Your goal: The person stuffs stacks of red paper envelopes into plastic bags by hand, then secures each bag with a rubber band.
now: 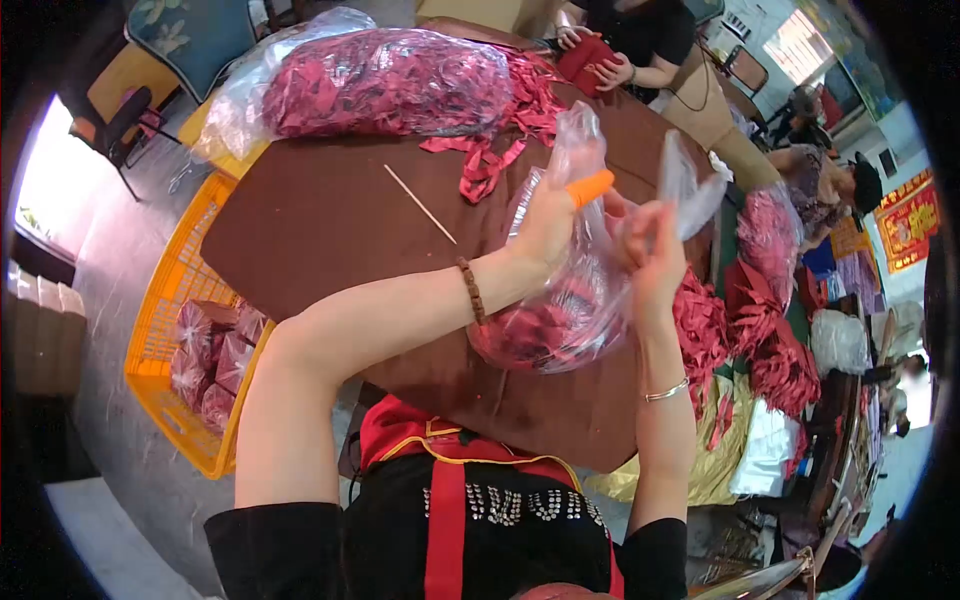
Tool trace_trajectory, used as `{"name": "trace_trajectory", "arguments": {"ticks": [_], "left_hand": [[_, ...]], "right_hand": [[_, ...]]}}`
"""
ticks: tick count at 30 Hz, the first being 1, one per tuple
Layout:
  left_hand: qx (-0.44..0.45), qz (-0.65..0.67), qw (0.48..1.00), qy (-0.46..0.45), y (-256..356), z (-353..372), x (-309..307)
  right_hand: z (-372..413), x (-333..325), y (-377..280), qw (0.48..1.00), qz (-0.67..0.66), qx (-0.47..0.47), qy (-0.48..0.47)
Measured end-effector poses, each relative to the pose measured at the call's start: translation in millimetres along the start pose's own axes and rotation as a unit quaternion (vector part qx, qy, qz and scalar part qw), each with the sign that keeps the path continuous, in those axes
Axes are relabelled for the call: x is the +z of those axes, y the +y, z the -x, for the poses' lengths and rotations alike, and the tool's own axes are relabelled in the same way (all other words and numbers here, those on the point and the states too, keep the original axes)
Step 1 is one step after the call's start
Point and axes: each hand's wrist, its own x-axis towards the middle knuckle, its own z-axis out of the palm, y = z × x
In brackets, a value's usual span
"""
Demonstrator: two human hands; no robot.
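Head view showed the left hand (545, 228), one finger capped in an orange finger cot (592, 187), pinched closed on the neck of the clear bag (560, 320). The right hand (650, 245) clutched the opposite flap. The bag, part full of red strips, hung just above the brown table (330, 220). Gathering the neck seemingly called for both grips high and tight so nothing spilled. Open tabletop lay to the left, past a thin stick (420, 204). Red piles (700, 320) crowded the right edge, and a yellow crate (160, 300) sat below the left edge.
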Motion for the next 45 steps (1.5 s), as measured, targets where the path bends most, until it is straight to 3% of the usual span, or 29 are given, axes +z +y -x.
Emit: {"name": "trace_trajectory", "arguments": {"ticks": [2,4,5,6,8,13,15,16,18,19,20,22,23,24,27,30,31,35,37,38,40,41,42,44,45], "left_hand": [[-0.01,-0.046,0.998,-0.042,-1.4,-5.8,-3.8],[0.064,-0.058,0.996,-0.02,1.4,-8.4,6.2],[-0.009,0.028,0.995,-0.091,14.3,-6.7,4.0],[-0.011,0.029,0.995,-0.095,18.3,-6.4,8.3],[0.014,-0.112,0.987,-0.11,24.2,-6.0,16.4],[-0.014,-0.242,0.957,-0.159,51.1,-9.0,14.1],[-0.007,-0.431,0.871,-0.236,69.2,-13.6,3.0],[-0.007,-0.431,0.872,-0.233,73.2,-11.1,-1.7],[-0.001,-0.584,0.791,-0.183,75.5,-4.1,-9.2],[-0.052,-0.622,0.761,-0.179,70.0,2.5,-13.1],[-0.053,-0.622,0.762,-0.175,60.0,2.2,-18.6],[0.092,-0.797,0.576,-0.158,31.4,-1.9,-27.9],[0.134,-0.783,0.595,-0.124,25.1,2.7,-28.0],[0.127,-0.782,0.598,-0.12,19.5,2.4,-27.0],[0.12,-0.816,0.552,-0.121,18.2,2.0,-9.1],[0.108,-0.815,0.548,-0.153,16.9,-12.4,-8.1],[0.14,-0.826,0.538,-0.095,12.0,-6.7,-7.2],[0.091,-0.826,0.541,-0.129,18.6,-16.6,1.2],[0.116,-0.791,0.542,-0.258,22.6,-20.8,1.2],[0.116,-0.793,0.538,-0.261,21.4,-20.7,2.9],[0.027,-0.611,0.774,-0.163,17.1,-19.8,6.4],[-0.021,-0.494,0.863,-0.105,15.2,-18.7,9.1],[-0.022,-0.496,0.861,-0.106,12.9,-17.2,11.7],[-0.016,-0.299,0.949,-0.096,7.7,-11.9,17.0],[0.004,-0.32,0.945,-0.059,6.3,-7.8,21.4]], "right_hand": [[-3.1,4.0,0.2,0.997,0.057,0.006,0.043],[-6.3,1.6,1.2,0.992,0.118,0.034,0.015],[-3.8,9.6,-6.0,0.994,0.064,0.079,0.028],[-2.8,12.0,-6.3,0.994,0.066,0.077,0.032],[-2.0,12.7,-6.0,0.99,0.127,0.049,0.037],[-7.1,10.1,-0.8,0.99,0.131,0.049,0.003],[-6.3,7.1,0.1,0.987,0.155,0.046,-0.003],[-6.0,8.0,-1.2,0.987,0.154,0.047,-0.005],[-5.4,10.1,-5.5,0.986,0.148,0.075,0.011],[-6.8,10.3,-4.8,0.985,0.159,0.074,0.005],[-7.8,11.8,-3.9,0.985,0.158,0.076,0.002],[-7.7,13.5,-1.3,0.983,0.171,0.053,0.031],[-8.7,11.3,2.1,0.975,0.216,0.004,0.051],[-7.0,4.8,-2.6,0.976,0.207,0.056,0.043],[-8.8,0.9,3.8,0.982,0.163,0.07,0.07],[-8.4,6.5,-4.2,0.983,0.15,0.08,0.075],[-8.1,8.4,-6.4,0.983,0.138,0.094,0.079],[-6.3,12.5,-4.9,0.988,0.089,0.089,0.094],[-8.9,-3.6,5.1,0.992,0.078,0.082,0.058],[-9.7,-5.8,5.0,0.995,0.067,0.075,0.02],[-8.6,-4.1,2.7,0.994,0.072,0.076,0.01],[-9.3,-2.9,1.9,0.995,0.062,0.081,0.007],[-10.6,-3.2,2.1,0.995,0.052,0.086,0.002],[-12.7,-2.6,2.2,0.995,0.035,0.091,-0.012],[-11.3,7.0,-3.4,0.995,0.015,0.095,0.029]]}}
